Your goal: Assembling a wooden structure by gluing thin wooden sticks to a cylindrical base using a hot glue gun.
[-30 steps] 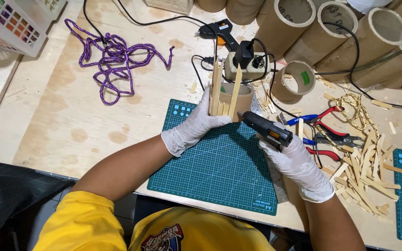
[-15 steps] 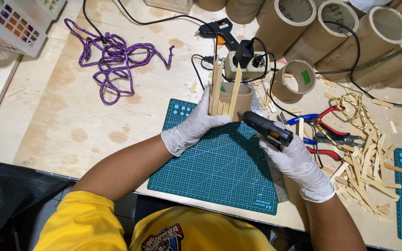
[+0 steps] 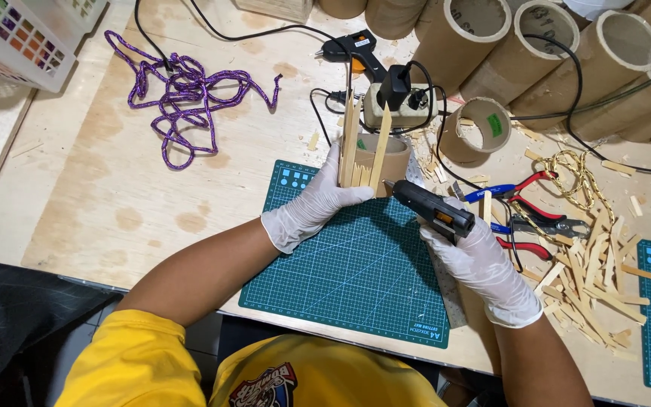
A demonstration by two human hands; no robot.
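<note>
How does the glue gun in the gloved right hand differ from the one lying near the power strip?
The held glue gun is gripped in the right hand, its nozzle aimed at the cardboard ring that the left hand steadies. The spare glue gun lies untouched on the wooden table, far from the ring. The held one shows an orange patch on its side; the spare shows none. Both are black.

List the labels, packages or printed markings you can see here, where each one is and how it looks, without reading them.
Green label: small rectangle inside the short cardboard ring, right of the power strip.
Orange label: small patch on the black glue gun in the right hand.
Cutting mat: dark green rectangle under both hands, pale grid lines and squares.
Dark handwriting: inside a cardboard tube at the top.
</note>
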